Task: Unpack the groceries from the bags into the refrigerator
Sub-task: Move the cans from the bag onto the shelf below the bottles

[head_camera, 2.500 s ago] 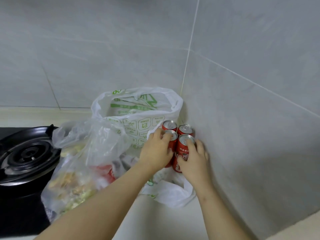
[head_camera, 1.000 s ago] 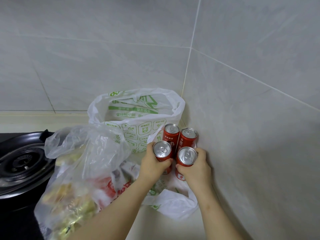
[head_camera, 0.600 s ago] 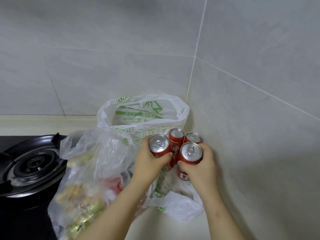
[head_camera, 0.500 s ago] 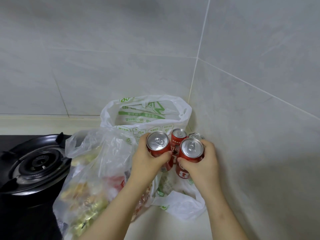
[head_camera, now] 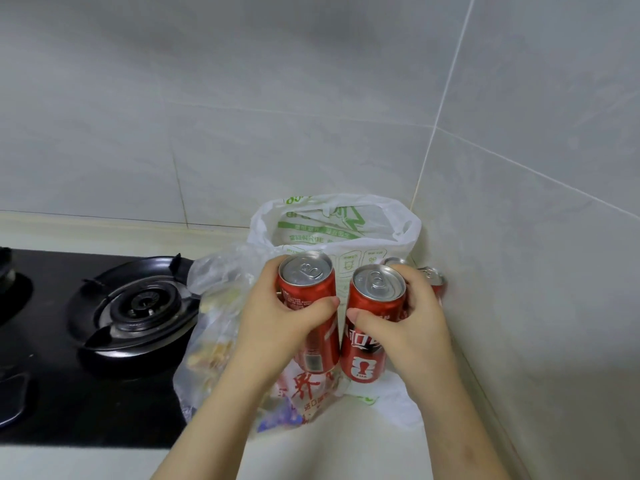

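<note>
Mid-frame above the bags [head_camera: 332, 206], your left hand [head_camera: 277, 329] is gripping one red can [head_camera: 307, 284] and your right hand [head_camera: 417, 327] is gripping a second can [head_camera: 375, 299]. Hold both upright and tight, walking to the fridge.

Pale grey tiled back wall [head_camera: 242, 116] ahead, meeting a matching right wall [head_camera: 536, 237] at a corner; a thin grout line [head_camera: 440, 112] runs down the join; a cream upstand [head_camera: 104, 226] sits at the wall's foot; the cream counter [head_camera: 311, 455] lies below; at left is a black hob [head_camera: 52, 393], its round burner [head_camera: 138, 303] ringed by a black pan support; the light is soft and even.
</note>
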### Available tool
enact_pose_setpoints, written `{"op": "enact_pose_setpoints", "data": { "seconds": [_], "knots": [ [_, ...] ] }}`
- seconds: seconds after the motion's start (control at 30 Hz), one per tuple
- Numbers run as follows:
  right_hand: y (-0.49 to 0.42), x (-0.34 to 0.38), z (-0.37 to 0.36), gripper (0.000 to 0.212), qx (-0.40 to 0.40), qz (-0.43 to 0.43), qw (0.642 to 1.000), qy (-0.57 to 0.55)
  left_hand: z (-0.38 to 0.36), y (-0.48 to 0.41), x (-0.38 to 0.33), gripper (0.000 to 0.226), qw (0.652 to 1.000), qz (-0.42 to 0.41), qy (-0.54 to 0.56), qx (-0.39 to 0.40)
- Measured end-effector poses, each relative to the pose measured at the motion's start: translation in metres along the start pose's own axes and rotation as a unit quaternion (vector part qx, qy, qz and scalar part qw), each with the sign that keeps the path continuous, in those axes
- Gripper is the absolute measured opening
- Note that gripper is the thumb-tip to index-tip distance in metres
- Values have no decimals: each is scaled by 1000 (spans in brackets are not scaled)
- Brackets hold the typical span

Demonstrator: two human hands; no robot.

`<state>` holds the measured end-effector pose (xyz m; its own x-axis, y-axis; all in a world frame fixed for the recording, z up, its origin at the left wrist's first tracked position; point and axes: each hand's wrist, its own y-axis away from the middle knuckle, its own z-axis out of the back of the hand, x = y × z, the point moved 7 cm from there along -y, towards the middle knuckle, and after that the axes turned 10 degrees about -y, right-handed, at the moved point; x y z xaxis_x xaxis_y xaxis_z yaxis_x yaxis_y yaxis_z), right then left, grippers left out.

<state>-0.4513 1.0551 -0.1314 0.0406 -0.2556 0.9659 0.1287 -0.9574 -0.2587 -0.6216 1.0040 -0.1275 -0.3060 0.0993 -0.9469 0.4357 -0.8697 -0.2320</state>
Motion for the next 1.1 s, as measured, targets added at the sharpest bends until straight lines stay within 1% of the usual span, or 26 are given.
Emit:
{"op": "enact_pose_setpoints", "data": {
  "seconds": [0.13, 0.27, 0.4, 0.53, 0.63, 0.87, 0.9, 0.93, 0.97, 1.0, 1.1],
  "knots": [
    [13, 8, -22, 59, 14, 10, 1000, -1, 30, 10, -2, 51, 1000, 3, -15, -5],
    [25, 10, -46, 59, 35, 6, 999, -11, 58, 21, -1, 48, 999, 3, -49, -7],
    [36, 11, -70, 57, 64, -3, 998, -22, 85, 33, 3, 48, 997, 23, -73, -24],
    [45, 13, -99, 52, 131, -10, 991, -29, 111, 49, 9, 50, 993, 45, -89, -57],
    [54, 16, -121, 51, 190, -12, 981, -39, 132, 66, 14, 49, 988, 64, -103, -95],
    [88, 15, -161, 50, 333, -9, 941, -57, 164, 130, 19, 48, 960, 116, -130, -219],
    [102, 16, -170, 50, 370, -8, 927, -60, 170, 150, 18, 48, 949, 132, -133, -254],
    [111, 16, -176, 49, 390, -7, 918, -63, 175, 163, 17, 48, 941, 142, -136, -275],
    [112, 15, -177, 49, 391, -5, 918, -65, 175, 167, 16, 48, 940, 146, -141, -275],
    [120, 15, -181, 49, 409, -8, 910, -67, 178, 179, 16, 47, 933, 157, -147, -290],
    [158, 16, -198, 49, 487, -16, 870, -76, 190, 230, 13, 47, 899, 186, -163, -363]
  ]
}}
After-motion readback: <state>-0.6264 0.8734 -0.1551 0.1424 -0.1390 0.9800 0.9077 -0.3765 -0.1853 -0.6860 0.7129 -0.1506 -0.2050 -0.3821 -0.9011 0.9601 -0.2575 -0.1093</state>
